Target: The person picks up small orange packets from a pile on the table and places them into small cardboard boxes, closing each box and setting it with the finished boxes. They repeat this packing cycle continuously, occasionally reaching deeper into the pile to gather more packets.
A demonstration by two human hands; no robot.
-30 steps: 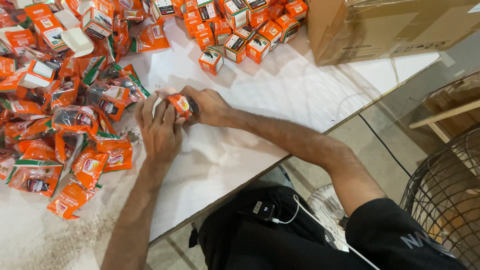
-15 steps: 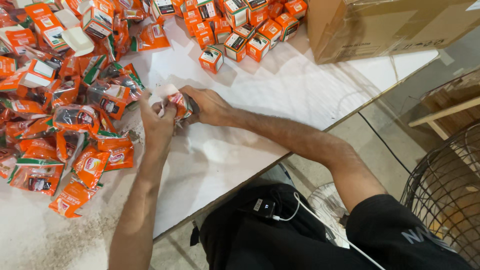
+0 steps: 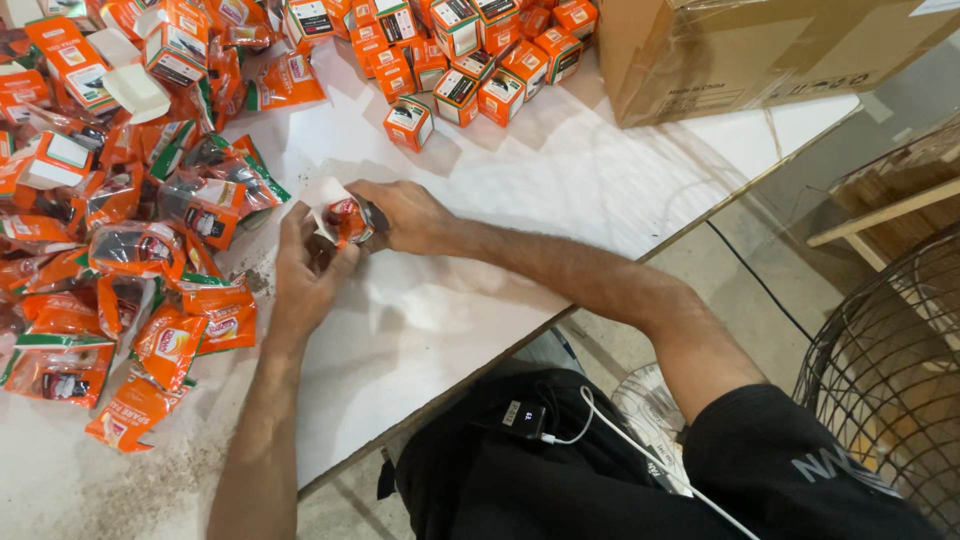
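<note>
- Two bare hands meet over a white table (image 3: 560,190), gripping one small orange packet (image 3: 347,220) with a white flap.
- Left hand (image 3: 308,275) curls its fingers around the packet from below.
- Right hand (image 3: 405,215) pinches its other end.
- Orange pouches (image 3: 150,260) lie heaped nearby; small boxes (image 3: 455,60) stand beyond, beside a cardboard carton (image 3: 740,50).

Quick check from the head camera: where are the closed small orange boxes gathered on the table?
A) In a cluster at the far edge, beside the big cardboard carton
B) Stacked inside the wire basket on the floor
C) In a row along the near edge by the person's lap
A: the small orange boxes sit clustered at the table's far edge, just left of the cardboard carton.
</note>
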